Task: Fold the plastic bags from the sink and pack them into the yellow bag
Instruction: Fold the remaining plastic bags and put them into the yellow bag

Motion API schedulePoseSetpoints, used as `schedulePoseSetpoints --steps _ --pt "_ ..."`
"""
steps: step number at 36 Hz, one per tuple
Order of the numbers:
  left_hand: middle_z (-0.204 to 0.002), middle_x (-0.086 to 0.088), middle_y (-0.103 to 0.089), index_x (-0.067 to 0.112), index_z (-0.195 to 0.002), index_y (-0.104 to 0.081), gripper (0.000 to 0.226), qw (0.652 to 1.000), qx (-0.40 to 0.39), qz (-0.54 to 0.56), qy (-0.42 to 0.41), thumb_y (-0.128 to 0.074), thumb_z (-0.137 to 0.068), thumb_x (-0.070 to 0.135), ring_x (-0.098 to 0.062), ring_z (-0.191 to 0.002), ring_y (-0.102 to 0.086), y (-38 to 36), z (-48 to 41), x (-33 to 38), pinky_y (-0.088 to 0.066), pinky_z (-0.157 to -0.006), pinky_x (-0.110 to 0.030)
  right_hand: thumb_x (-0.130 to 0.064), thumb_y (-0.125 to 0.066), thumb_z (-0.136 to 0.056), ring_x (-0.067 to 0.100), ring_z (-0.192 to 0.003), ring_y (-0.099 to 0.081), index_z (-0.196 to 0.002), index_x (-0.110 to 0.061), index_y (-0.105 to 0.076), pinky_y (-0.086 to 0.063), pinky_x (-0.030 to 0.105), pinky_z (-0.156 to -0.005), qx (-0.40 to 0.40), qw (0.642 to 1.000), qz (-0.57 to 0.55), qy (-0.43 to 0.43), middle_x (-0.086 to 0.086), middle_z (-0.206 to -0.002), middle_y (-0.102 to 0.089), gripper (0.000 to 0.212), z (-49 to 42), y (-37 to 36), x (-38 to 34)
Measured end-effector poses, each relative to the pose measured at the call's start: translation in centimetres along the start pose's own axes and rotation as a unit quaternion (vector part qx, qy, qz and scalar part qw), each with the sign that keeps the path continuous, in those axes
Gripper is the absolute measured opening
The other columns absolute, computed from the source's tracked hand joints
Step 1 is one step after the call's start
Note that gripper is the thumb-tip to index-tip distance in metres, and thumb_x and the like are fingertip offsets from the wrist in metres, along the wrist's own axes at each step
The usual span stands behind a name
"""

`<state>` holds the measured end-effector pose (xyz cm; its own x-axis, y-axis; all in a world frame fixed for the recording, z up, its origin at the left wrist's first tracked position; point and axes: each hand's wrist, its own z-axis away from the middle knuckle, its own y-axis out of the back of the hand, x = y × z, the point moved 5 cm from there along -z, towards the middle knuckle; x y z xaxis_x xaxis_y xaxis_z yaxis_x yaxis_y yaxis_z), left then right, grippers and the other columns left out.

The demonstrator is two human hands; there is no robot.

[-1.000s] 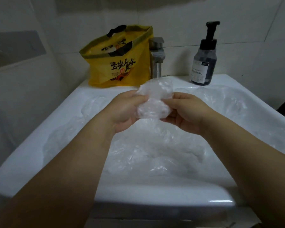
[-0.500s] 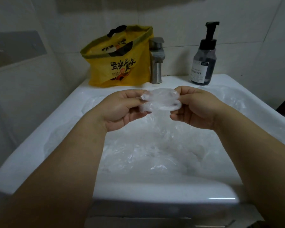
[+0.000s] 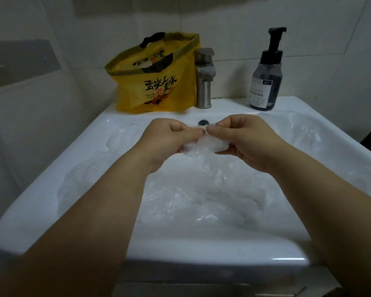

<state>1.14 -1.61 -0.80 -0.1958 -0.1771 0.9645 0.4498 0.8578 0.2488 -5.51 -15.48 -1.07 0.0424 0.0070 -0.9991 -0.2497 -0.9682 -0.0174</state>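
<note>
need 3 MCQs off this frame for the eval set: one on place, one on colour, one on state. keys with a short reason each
1. Where is the yellow bag relative to the faucet?
A) to its left, on the back ledge of the sink
B) to its right
C) hanging from it

2. What colour is the pump head of the pump bottle?
A) white
B) black
C) red

3. What is the state of the folded plastic bag?
A) lying loose in the basin
B) already inside the yellow bag
C) pinched between the left hand and the right hand

Key:
1 A: the yellow bag stands on the ledge, left of the faucet.
2 B: the pump head is plainly black.
3 C: fingers of both hands pinch it above the basin.
</note>
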Motion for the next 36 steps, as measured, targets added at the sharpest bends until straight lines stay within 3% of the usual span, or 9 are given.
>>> schedulePoseSetpoints --steps 6,11,15,20,23,27,30,33,36 --pt "-0.093 -0.001 -0.069 0.016 -0.073 -0.069 0.017 1.000 -0.002 0.010 -0.014 -0.076 -0.076 0.001 -0.025 -0.093 -0.068 -0.2 -0.1 0.1 -0.057 -0.088 -0.039 0.002 -0.063 -0.085 0.026 -0.095 -0.068 -0.096 -0.012 -0.064 -0.059 0.030 -0.076 -0.031 0.996 -0.053 -0.065 0.013 -0.113 -0.062 0.018 0.0 -0.4 0.7" --pt "-0.095 -0.005 -0.066 0.013 -0.085 -0.066 0.028 0.991 -0.037 0.127 -0.016 -0.065 -0.079 -0.013 -0.014 -0.078 -0.067 -0.1 -0.3 0.4 -0.056 -0.069 -0.020 0.010 -0.058 -0.085 0.024 -0.084 -0.068 -0.099 -0.010 -0.064 -0.060 0.025 -0.066 -0.008 0.993 -0.098 -0.060 0.011 -0.104 -0.062 0.025 0.4 0.1 -0.3" --pt "-0.099 -0.008 -0.068 0.013 -0.103 -0.062 0.037 0.979 -0.047 0.200 -0.011 -0.061 -0.080 -0.016 -0.013 -0.082 -0.069 0.3 -0.7 0.1 -0.056 -0.071 -0.020 0.009 -0.061 -0.082 0.018 -0.067 -0.069 -0.120 -0.017 -0.051 -0.058 0.024 -0.060 -0.021 0.989 -0.123 -0.077 0.014 -0.105 -0.060 0.047 0.5 0.5 -0.7" --pt "-0.096 -0.008 -0.069 0.005 -0.122 -0.055 0.045 0.965 -0.034 0.258 -0.015 -0.059 -0.082 -0.015 -0.012 -0.082 -0.071 0.6 -1.0 0.1 -0.056 -0.072 -0.021 0.001 -0.062 -0.084 0.012 -0.058 -0.063 -0.098 0.002 -0.062 -0.057 0.020 -0.058 -0.047 0.989 -0.087 -0.110 0.010 -0.079 -0.067 0.014 0.7 0.0 -0.3" --pt "-0.113 -0.012 -0.067 0.002 -0.135 -0.047 0.058 0.944 -0.007 0.328 -0.019 -0.067 -0.081 -0.005 -0.017 -0.095 -0.069 0.6 -1.4 0.0 -0.055 -0.085 -0.027 -0.001 -0.064 -0.084 0.014 -0.061 -0.059 -0.100 0.004 -0.062 -0.057 0.021 -0.056 -0.017 0.993 -0.091 -0.075 0.012 -0.082 -0.064 0.017 0.4 0.0 -0.3" --pt "-0.118 -0.009 -0.067 0.015 -0.116 -0.060 0.048 0.952 -0.084 0.289 0.049 -0.072 -0.074 0.034 -0.023 -0.112 -0.062 -1.9 -0.7 -0.7 -0.046 -0.104 -0.040 -0.001 -0.062 -0.086 0.013 -0.060 -0.061 -0.090 0.001 -0.063 -0.055 0.020 -0.058 -0.024 0.993 -0.110 -0.040 0.010 -0.077 -0.065 0.005 0.3 -0.7 -0.1" --pt "-0.110 -0.009 -0.068 0.015 -0.107 -0.065 0.039 0.966 -0.145 0.202 0.071 -0.072 -0.077 0.039 -0.021 -0.102 -0.062 -4.5 0.0 -1.3 -0.052 -0.094 -0.036 0.009 -0.056 -0.085 0.017 -0.059 -0.060 -0.084 0.003 -0.062 -0.052 0.022 -0.058 -0.058 0.994 -0.087 -0.019 0.013 -0.071 -0.062 0.008 0.5 -2.0 0.1" --pt "-0.108 -0.009 -0.071 0.011 -0.108 -0.066 0.025 0.967 -0.098 0.225 0.071 -0.062 -0.092 0.029 -0.020 -0.099 -0.067 -4.8 -0.3 -1.2 -0.056 -0.084 -0.032 0.010 -0.056 -0.086 0.024 -0.069 -0.063 -0.093 0.009 -0.063 -0.057 0.030 -0.068 -0.042 0.998 -0.047 -0.007 0.021 -0.081 -0.064 0.010 0.4 -2.1 0.5" --pt "-0.100 -0.005 -0.073 0.016 -0.100 -0.070 0.020 0.964 -0.073 0.250 0.061 -0.053 -0.097 0.028 -0.018 -0.094 -0.068 -4.2 -0.6 -1.1 -0.055 -0.071 -0.028 0.000 -0.062 -0.087 0.023 -0.077 -0.066 -0.104 0.006 -0.064 -0.056 0.025 -0.065 -0.039 0.998 -0.050 -0.016 0.018 -0.092 -0.068 0.018 0.2 -2.0 0.7"
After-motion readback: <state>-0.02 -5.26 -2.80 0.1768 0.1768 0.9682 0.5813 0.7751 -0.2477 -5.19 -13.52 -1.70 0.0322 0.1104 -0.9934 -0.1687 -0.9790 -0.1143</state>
